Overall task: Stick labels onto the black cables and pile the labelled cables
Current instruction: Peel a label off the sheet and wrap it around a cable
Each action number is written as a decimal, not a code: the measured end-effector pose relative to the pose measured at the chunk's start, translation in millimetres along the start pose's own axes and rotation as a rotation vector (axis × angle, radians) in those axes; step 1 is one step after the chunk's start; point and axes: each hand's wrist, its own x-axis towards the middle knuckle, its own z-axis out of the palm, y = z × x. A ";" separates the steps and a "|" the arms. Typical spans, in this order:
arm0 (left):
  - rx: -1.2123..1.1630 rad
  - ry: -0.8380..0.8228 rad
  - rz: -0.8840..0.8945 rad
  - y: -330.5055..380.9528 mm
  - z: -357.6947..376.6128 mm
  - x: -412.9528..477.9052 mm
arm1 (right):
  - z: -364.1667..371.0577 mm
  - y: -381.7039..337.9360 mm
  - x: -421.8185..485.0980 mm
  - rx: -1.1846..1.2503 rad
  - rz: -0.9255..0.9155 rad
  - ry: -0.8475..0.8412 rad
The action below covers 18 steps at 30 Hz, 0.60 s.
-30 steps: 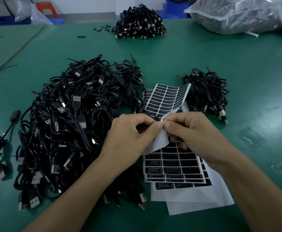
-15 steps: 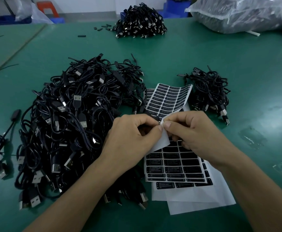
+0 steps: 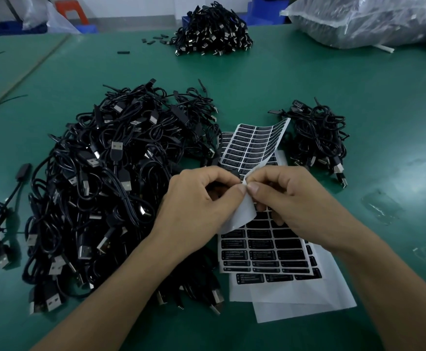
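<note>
- Grip state: my left hand (image 3: 199, 206) and right hand (image 3: 290, 198) both have the fingers curled. Thumb and forefinger of each pinch the label sheet (image 3: 255, 145) at its fold, the two thumb tips almost touching.
- Location of the sheet: it lies on the table (image 3: 358, 97) between the two nearer cable heaps. Its long axis runs from me outward. The far flap rises from the pinch, up and to the right, and the white backing hangs below the pinch.
- Governing relation: by my judgement, the next label to peel sits right at the pinch, under the right thumb. The large cable pile (image 3: 110, 178) lies just beside the left hand. The small cable pile (image 3: 318, 138), apparently the labelled stock, lies beyond the right hand.
- I cannot tell whether the left grip also encloses a cable.
- Difference from the earlier frames: the pinch point, both hands and the raised flap hold practically the same position. No label has come free.
</note>
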 end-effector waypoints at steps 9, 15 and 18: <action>-0.093 0.163 0.025 -2.6 -2.4 3.5 | -14.7 -2.1 -5.2 -0.127 0.177 0.160; -0.231 0.254 -0.002 -0.7 -3.7 5.6 | -26.9 3.6 -10.4 -0.495 0.416 0.270; -0.201 0.233 0.010 -1.4 -2.1 4.0 | -13.2 -5.1 -10.7 -0.610 0.154 0.492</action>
